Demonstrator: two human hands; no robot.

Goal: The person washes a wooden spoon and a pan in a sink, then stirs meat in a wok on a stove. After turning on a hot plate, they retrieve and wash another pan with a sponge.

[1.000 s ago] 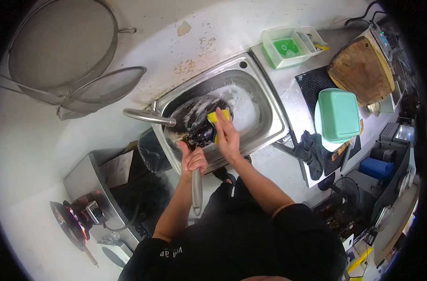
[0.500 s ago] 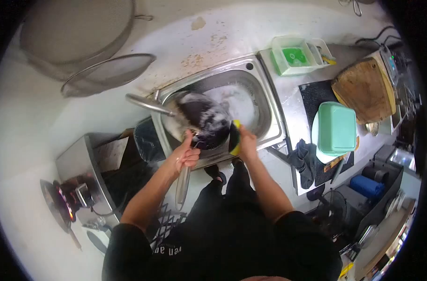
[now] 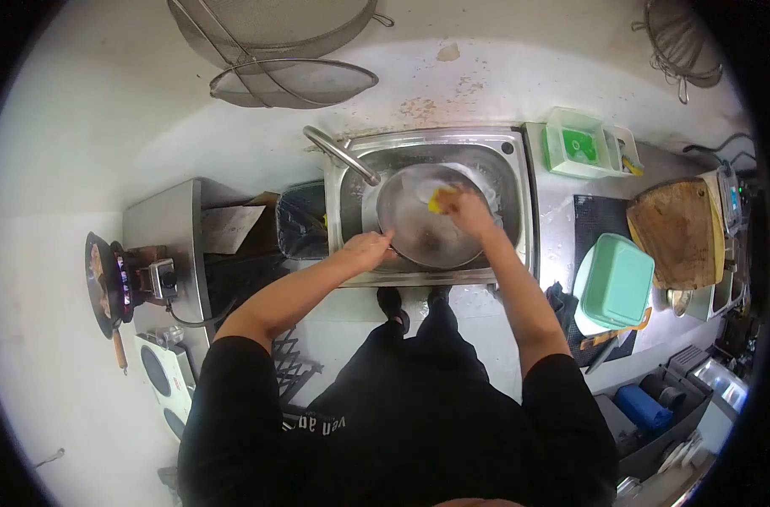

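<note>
A round metal pan sits in the sink, its wide grey face turned up towards me and dulled by suds. My left hand is closed on the pan at its near-left edge; the handle is mostly hidden there. In my right hand is a yellow sponge, pressed against the pan's upper right part. The curved tap reaches over the pan's left side. White foam shows around the pan in the basin.
Right of the sink are a clear caddy with green liquid, a mint-green container and a wooden cutting board. To the left, a frying pan sits over a lit burner. Mesh strainers hang on the wall.
The pan has turned from tilted, with a dark sudsy side showing, to lying flatter with a grey face up. My right hand has moved the sponge onto it. The camera view has shifted.
</note>
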